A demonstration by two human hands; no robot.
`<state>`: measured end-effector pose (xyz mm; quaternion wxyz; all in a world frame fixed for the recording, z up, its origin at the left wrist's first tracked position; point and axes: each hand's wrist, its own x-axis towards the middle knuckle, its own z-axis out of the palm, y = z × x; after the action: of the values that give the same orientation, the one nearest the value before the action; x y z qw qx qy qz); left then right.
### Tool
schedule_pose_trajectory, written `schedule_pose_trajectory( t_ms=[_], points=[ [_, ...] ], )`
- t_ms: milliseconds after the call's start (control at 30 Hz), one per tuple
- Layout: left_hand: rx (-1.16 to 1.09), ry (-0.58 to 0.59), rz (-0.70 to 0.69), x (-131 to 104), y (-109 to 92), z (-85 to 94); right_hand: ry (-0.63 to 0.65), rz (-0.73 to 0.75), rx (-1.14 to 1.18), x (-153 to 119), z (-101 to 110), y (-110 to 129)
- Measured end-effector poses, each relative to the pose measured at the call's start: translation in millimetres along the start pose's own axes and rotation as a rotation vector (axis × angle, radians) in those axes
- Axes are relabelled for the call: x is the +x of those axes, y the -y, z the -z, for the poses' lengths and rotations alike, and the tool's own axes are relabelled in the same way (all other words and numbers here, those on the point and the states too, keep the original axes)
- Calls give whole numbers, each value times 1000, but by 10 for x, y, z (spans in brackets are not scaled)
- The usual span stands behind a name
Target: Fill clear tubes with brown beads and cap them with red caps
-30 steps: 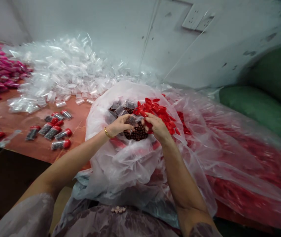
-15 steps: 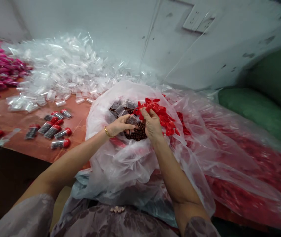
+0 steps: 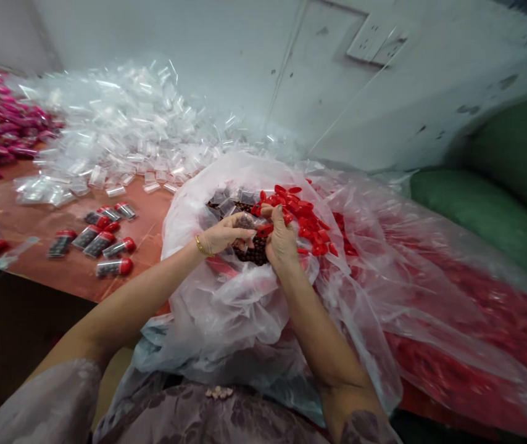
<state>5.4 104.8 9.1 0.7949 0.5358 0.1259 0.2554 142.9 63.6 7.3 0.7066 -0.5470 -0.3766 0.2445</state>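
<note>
My left hand (image 3: 225,235) is closed around a small clear plastic tube (image 3: 245,222) filled with dark contents, over the mouth of a white plastic bag (image 3: 231,302). Between the fingers of my right hand (image 3: 284,242) is a red plastic cap (image 3: 265,230), right beside the tube's end; whether they touch I cannot tell. Below both hands lie round dark brown beads (image 3: 257,253) in the bag's opening. More tubes (image 3: 226,200) rest on the beads at the back. A heap of loose red caps (image 3: 308,217) is just right of my right hand.
Several filled tubes with red caps (image 3: 100,243) lie on the reddish table (image 3: 147,231) at left. Behind are a large heap of clear tubes (image 3: 120,132) and a pink pile (image 3: 4,126). A big clear bag of red pieces (image 3: 471,351) spreads right, near green sacks (image 3: 481,203).
My right hand has drawn slightly back from the red heap with a red cap now visible in its fingers, next to the tube. My left hand stays nearly in place.
</note>
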Motion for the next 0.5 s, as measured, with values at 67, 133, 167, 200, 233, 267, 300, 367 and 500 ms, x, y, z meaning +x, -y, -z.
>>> schedule_pose_trajectory(
  t_ms=[67,133,167,200,233,267,300,367,500],
  points=[
    [-4,21,25,6,14,4,34,-6,-45,-50,-23,-10],
    [11,28,36,13,28,4,85,18,-118,-92,-12,-11],
    [15,19,23,16,34,2,118,35,-157,-106,6,-4],
    [15,4,2,17,38,0,148,52,-188,-112,34,8],
    [12,-13,-22,18,41,-3,173,72,-210,-111,71,29],
    [11,-30,-42,19,41,-5,187,102,-225,-103,117,57],
    [15,-40,-51,18,40,-7,203,144,-243,-88,171,92],
    [41,-39,-41,15,38,-8,271,265,-327,-39,294,185],
    [104,-18,-24,6,39,-9,590,370,-614,70,507,403]
  ],
)
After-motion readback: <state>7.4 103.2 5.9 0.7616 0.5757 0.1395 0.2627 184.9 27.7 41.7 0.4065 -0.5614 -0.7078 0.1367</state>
